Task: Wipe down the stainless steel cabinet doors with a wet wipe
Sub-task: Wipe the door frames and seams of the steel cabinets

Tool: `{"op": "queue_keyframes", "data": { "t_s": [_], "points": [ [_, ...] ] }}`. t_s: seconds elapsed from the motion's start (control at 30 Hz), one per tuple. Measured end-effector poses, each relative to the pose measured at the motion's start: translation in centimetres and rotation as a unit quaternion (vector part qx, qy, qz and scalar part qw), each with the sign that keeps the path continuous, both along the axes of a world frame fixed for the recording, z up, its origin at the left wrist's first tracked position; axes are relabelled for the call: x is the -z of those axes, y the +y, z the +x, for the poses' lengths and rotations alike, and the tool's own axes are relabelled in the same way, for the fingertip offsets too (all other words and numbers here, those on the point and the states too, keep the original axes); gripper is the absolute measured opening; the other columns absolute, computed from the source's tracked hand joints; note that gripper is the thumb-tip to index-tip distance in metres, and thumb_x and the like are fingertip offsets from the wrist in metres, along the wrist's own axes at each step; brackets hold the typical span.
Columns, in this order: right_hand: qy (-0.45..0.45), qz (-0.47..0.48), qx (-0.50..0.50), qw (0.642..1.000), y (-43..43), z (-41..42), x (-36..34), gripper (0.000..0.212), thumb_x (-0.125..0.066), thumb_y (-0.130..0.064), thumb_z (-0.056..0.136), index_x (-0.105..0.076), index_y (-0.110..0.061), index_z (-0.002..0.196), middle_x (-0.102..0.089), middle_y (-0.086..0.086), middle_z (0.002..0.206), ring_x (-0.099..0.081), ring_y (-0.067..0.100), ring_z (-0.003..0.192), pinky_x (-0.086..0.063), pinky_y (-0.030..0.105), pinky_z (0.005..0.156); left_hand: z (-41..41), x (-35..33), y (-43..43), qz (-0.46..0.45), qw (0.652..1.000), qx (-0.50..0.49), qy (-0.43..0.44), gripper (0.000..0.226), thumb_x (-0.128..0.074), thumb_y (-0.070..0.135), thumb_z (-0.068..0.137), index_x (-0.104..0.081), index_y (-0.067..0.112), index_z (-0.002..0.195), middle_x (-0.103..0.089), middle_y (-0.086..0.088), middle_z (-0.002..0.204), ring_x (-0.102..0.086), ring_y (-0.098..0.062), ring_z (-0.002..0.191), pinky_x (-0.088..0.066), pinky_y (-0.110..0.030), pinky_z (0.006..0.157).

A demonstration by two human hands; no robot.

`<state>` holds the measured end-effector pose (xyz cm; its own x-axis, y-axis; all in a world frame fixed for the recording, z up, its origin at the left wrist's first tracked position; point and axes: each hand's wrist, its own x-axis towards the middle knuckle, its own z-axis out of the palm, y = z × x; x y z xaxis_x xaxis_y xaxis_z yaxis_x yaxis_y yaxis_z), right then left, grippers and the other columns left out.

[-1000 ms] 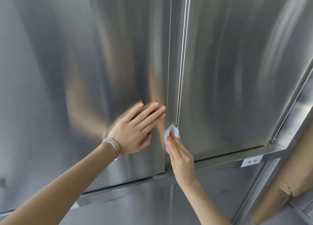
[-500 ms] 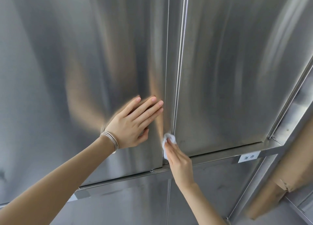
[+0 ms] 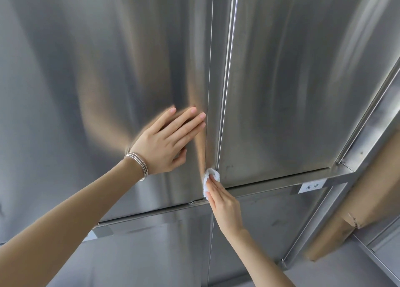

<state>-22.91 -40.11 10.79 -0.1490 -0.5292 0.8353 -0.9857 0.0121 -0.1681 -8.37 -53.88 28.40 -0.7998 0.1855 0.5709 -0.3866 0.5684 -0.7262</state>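
Note:
Two tall stainless steel cabinet doors fill the view, the left door [image 3: 97, 81] and the right door [image 3: 303, 81], split by a vertical seam. My left hand [image 3: 166, 144], with thin bangles at the wrist, lies flat and open on the left door beside the seam. My right hand [image 3: 225, 204] presses a small crumpled white wet wipe [image 3: 211, 176] against the seam near the doors' bottom corners. Fingers cover the wipe's lower part.
A horizontal steel rail [image 3: 281, 182] runs under the doors and carries a small white label [image 3: 311, 186]. Lower cabinet doors [image 3: 151, 254] sit beneath it. A brown cardboard-like piece [image 3: 355, 204] leans at the right beside a steel frame.
My right hand and the wipe have slid down the seam towards the bottom rail. The left hand stays flat on the left door, and the view has shifted slightly.

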Motion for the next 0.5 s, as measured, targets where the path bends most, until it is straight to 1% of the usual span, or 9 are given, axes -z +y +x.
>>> {"op": "queue_keyframes", "data": {
  "t_s": [0.07, 0.13, 0.17, 0.27, 0.33, 0.37, 0.43, 0.47, 0.5],
  "points": [
    [-0.012, 0.045, 0.008, 0.999, 0.7, 0.3, 0.5, 0.049, -0.087, 0.004, 0.057, -0.072, -0.007, 0.102, -0.073, -0.005, 0.094, -0.069, 0.004, 0.088, -0.055, 0.016, 0.059, 0.0, 0.0, 0.1, 0.005, 1.000, -0.003, -0.003, 0.070, -0.039, 0.029, 0.087, -0.027, 0.010, 0.153, -0.023, -0.005, 0.160, -0.018, -0.023, 0.149, -0.009, -0.044, 0.122],
    [-0.034, 0.083, 0.023, 0.996, 1.3, 0.7, 0.9, 0.050, -0.090, 0.001, 0.048, -0.073, -0.011, 0.094, -0.071, -0.009, 0.079, -0.067, 0.002, 0.067, -0.049, 0.016, 0.043, 0.0, 0.0, 0.2, 0.009, 1.000, -0.006, -0.007, 0.070, -0.039, 0.029, 0.087, -0.026, 0.010, 0.153, -0.023, -0.005, 0.160, -0.018, -0.023, 0.149, -0.010, -0.044, 0.122],
    [-0.048, 0.099, 0.028, 0.994, 1.5, 1.0, 1.0, 0.050, -0.092, -0.002, 0.045, -0.074, -0.012, 0.091, -0.070, -0.009, 0.076, -0.065, 0.002, 0.061, -0.047, 0.016, 0.040, 0.1, -0.1, 0.2, 0.011, 1.000, -0.007, -0.008, 0.070, -0.040, 0.029, 0.087, -0.027, 0.010, 0.153, -0.023, -0.005, 0.160, -0.019, -0.023, 0.149, -0.011, -0.044, 0.122],
    [-0.073, 0.140, 0.040, 0.987, 1.8, 1.1, 0.2, 0.044, -0.089, 0.000, 0.043, -0.073, -0.015, 0.080, -0.068, -0.008, 0.067, -0.061, 0.008, 0.051, -0.042, 0.018, 0.034, 0.2, -0.4, 0.6, 0.015, 1.000, -0.010, -0.010, 0.069, -0.042, 0.029, 0.086, -0.029, 0.010, 0.152, -0.026, -0.005, 0.159, -0.022, -0.024, 0.148, -0.013, -0.044, 0.122],
    [-0.074, 0.177, 0.039, 0.981, 1.9, 0.8, -0.9, 0.034, -0.081, 0.005, 0.050, -0.066, -0.016, 0.071, -0.060, -0.006, 0.056, -0.053, 0.015, 0.043, -0.037, 0.019, 0.031, 0.1, -0.5, 1.1, 0.031, 0.999, -0.005, -0.008, 0.071, -0.046, 0.028, 0.084, -0.032, 0.009, 0.151, -0.027, -0.005, 0.158, -0.023, -0.024, 0.147, -0.013, -0.046, 0.122],
    [-0.072, 0.187, 0.033, 0.979, 2.1, 0.5, -1.4, 0.032, -0.077, 0.007, 0.052, -0.062, -0.016, 0.068, -0.052, -0.005, 0.051, -0.046, 0.019, 0.040, -0.033, 0.019, 0.032, 0.1, -0.5, 1.4, 0.048, 0.999, 0.000, -0.005, 0.072, -0.049, 0.027, 0.082, -0.035, 0.008, 0.149, -0.029, -0.006, 0.158, -0.023, -0.025, 0.147, -0.013, -0.047, 0.121],
    [-0.073, 0.171, 0.011, 0.983, 2.7, -0.4, -2.4, 0.036, -0.074, 0.010, 0.050, -0.055, -0.019, 0.062, -0.032, -0.006, 0.050, -0.028, 0.019, 0.044, -0.022, 0.016, 0.036, -0.2, -0.4, 2.2, 0.084, 0.996, 0.011, 0.003, 0.069, -0.051, 0.026, 0.078, -0.043, 0.006, 0.145, -0.033, -0.008, 0.156, -0.025, -0.026, 0.146, -0.015, -0.052, 0.120],
    [-0.075, 0.158, 0.001, 0.985, 3.1, -1.0, -3.0, 0.038, -0.074, 0.011, 0.048, -0.056, -0.020, 0.062, -0.031, -0.008, 0.053, -0.026, 0.016, 0.048, -0.021, 0.015, 0.040, -0.3, -0.3, 2.5, 0.097, 0.995, 0.017, 0.008, 0.066, -0.050, 0.024, 0.078, -0.048, 0.006, 0.142, -0.036, -0.009, 0.154, -0.027, -0.027, 0.145, -0.017, -0.053, 0.119],
    [-0.074, 0.148, -0.006, 0.986, 3.7, -1.5, -3.5, 0.039, -0.075, 0.011, 0.049, -0.061, -0.022, 0.065, -0.040, -0.009, 0.054, -0.031, 0.015, 0.050, -0.022, 0.014, 0.041, -0.5, -0.4, 2.8, 0.106, 0.994, 0.022, 0.013, 0.063, -0.049, 0.023, 0.078, -0.052, 0.006, 0.138, -0.039, -0.010, 0.152, -0.028, -0.028, 0.144, -0.020, -0.054, 0.118]
  ]
}}
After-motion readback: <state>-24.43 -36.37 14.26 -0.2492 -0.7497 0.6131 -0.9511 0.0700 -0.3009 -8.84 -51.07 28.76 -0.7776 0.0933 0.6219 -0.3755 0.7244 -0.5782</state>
